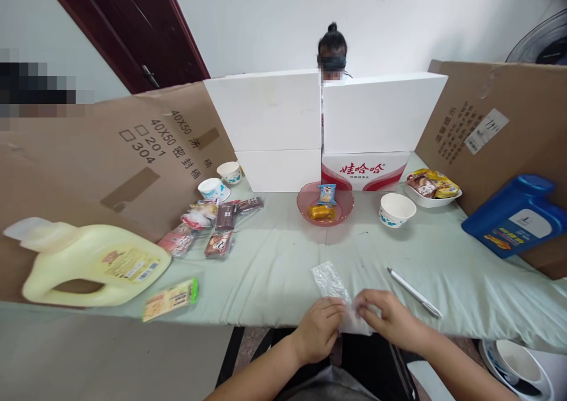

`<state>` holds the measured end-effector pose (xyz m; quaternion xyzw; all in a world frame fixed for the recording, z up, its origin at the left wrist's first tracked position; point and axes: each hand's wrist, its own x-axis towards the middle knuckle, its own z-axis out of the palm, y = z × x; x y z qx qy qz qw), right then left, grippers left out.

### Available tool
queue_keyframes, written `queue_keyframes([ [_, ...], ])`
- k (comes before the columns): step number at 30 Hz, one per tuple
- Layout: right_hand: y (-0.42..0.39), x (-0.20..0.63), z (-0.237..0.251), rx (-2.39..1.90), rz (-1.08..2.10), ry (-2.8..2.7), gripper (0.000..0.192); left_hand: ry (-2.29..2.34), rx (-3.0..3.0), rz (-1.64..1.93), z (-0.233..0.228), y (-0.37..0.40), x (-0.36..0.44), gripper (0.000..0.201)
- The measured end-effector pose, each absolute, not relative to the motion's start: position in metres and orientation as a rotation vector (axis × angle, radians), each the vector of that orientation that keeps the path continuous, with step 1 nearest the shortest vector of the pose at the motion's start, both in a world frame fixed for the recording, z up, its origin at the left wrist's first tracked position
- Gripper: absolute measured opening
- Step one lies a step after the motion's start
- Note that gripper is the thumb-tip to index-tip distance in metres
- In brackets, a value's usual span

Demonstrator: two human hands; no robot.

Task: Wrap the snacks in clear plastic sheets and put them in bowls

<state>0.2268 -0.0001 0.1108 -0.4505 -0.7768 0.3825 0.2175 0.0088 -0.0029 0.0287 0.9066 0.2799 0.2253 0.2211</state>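
A clear plastic bag lies at the near edge of the green-clothed table. My left hand and my right hand both pinch its near end, fingers closed on the plastic. Just right of my right hand lies a silver pen. Farther back in the middle stands a pink plate with a blue snack packet and a yellow one.
Several snack packets lie at left, near a yellow jug and two paper cups. A white bowl, a dish of snacks and a blue jug are at right. White boxes and cardboard walls ring the table; a person sits behind.
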Motion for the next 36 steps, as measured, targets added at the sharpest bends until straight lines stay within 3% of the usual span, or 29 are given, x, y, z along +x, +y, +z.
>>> queue_keyframes([
  [8, 0.091, 0.164, 0.057, -1.491, 1.051, -2.160, 0.009, 0.811, 2.425, 0.783, 0.025, -0.003, 0.002, 0.035],
  [20, 0.099, 0.154, 0.049, -1.652, 0.981, -2.167, 0.004, 1.108, 2.131, 1.428, 0.024, 0.006, -0.011, 0.023],
  [31, 0.098, 0.151, 0.050, -1.671, 1.050, -2.085, 0.004, 1.303, 2.471, 0.907, 0.034, 0.030, -0.008, 0.017],
  [36, 0.082, 0.163, 0.050, -1.661, 1.261, -1.942, 0.039, 1.374, 2.471, 0.704, 0.031, 0.036, -0.004, 0.026],
])
